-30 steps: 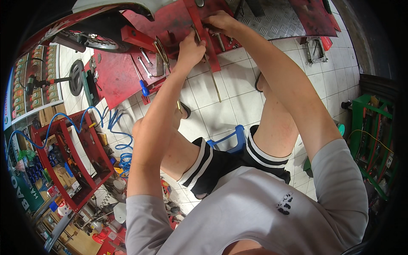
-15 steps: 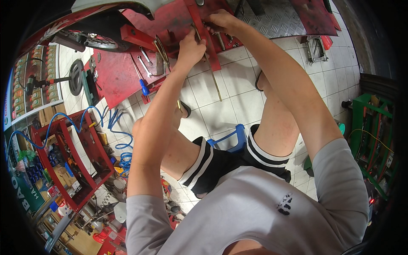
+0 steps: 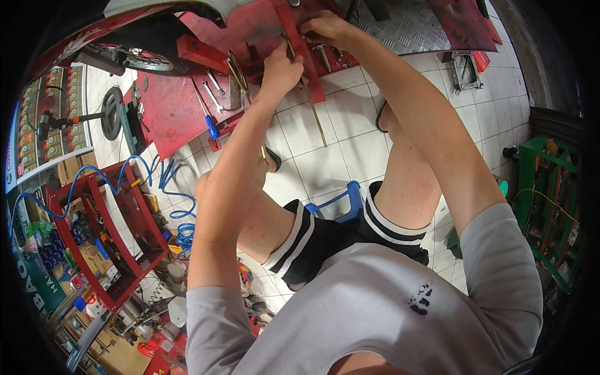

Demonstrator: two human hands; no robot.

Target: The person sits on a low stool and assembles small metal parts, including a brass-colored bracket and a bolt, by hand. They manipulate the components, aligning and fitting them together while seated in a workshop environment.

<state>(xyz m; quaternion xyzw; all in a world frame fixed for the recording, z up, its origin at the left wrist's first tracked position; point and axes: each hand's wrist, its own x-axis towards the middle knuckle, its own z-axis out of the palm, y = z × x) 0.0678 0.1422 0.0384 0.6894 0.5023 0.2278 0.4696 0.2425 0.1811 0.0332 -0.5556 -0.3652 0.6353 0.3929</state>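
My left hand (image 3: pixel 282 70) is closed around a long thin metal rod (image 3: pixel 314 112), at the edge of the red work platform (image 3: pixel 175 115). The rod slants down past a red bar (image 3: pixel 314 87) and ends over the floor tiles. To the right, my right hand (image 3: pixel 326 29) reaches over the platform with its fingers curled down and drawn together. Whatever they hold, if anything, is too small to see. A bolt (image 3: pixel 323 59) and several small metal parts lie just below that hand. Left of my left hand are two wrenches (image 3: pixel 214 87) and a screwdriver with a blue handle (image 3: pixel 212 128).
A motorbike wheel (image 3: pixel 147 59) stands at upper left. A red metal post (image 3: pixel 203 53) rises from the platform. A blue coiled hose (image 3: pixel 178 206) hangs by a red rack (image 3: pixel 103 231) on the left. A green rack (image 3: pixel 540 206) stands at right. A blue stool (image 3: pixel 340 203) shows between my legs.
My right hand has shifted up slightly, and more of the bolt below it shows. The left hand stays on the rod, whose lower end has moved very little.
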